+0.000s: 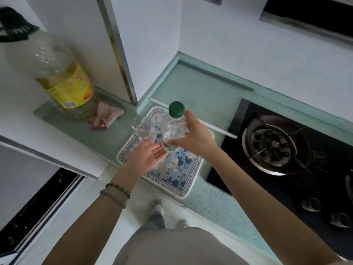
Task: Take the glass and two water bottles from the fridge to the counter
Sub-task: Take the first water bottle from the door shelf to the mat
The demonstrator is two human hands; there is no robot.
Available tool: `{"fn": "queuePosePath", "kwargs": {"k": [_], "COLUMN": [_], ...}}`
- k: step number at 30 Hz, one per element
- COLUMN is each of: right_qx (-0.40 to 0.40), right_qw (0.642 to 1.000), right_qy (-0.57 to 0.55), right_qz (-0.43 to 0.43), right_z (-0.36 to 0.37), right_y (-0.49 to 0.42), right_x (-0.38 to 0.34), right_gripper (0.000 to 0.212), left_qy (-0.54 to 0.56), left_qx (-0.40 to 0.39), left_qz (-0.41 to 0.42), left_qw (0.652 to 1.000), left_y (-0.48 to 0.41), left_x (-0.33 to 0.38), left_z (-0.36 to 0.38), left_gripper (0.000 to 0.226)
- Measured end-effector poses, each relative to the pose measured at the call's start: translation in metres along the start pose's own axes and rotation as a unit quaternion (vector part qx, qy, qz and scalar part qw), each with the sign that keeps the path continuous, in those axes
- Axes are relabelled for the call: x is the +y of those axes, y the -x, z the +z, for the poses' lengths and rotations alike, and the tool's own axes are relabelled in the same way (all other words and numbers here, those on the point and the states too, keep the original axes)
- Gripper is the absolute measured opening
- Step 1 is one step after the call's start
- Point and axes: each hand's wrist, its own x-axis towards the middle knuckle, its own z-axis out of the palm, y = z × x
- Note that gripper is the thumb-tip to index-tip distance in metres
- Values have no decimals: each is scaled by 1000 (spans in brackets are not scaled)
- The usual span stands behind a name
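A clear water bottle (172, 129) with a green cap stands over the floral mat (177, 173) on the pale green counter (208, 88). My right hand (193, 138) is wrapped around its body. Just left of it is a clear drinking glass (141, 129), above the mat's far left corner. My left hand (149, 155) is beside the glass with the palm turned up and fingers spread; the fingertips touch or nearly touch its base. Only one water bottle is in view.
A large oil bottle (63, 81) with a yellow label stands on a ledge at left, with a crumpled pink cloth (107, 117) beside it. A black gas hob (286, 150) with a burner lies to the right of the mat. White wall panels rise behind the counter.
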Motion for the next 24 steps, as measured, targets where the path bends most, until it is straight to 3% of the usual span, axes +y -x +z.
{"fn": "queuePosePath", "kwargs": {"k": [3,5,7,12,14,19,24], "right_qx": [3,7,14,33,43,38,37], "right_qw": [999,998,997,994,993,992,991], "right_qy": [7,7,3,-10,-15,-20,-22], "right_qz": [41,62,77,103,111,116,126], "right_z": [18,26,32,45,49,58,58], "right_y": [-3,-4,-5,-8,-8,-9,-10], "right_x": [13,21,29,38,40,43,43], "right_gripper": [85,84,80,83,88,82,83], "left_qy": [-146,-233,-196,-79,-61,-123,-112], "left_qx": [-16,-19,-15,23,57,89,79], "left_qz": [-14,-17,-39,-88,-85,-63,-63], "left_qw": [989,972,980,993,993,986,989], "left_y": [-16,-29,-40,-61,-62,-64,-61], "left_x": [1,2,3,3,2,4,7], "left_z": [-12,-16,-21,-27,-23,-16,-18], "left_gripper": [51,58,62,34,35,41,42]}}
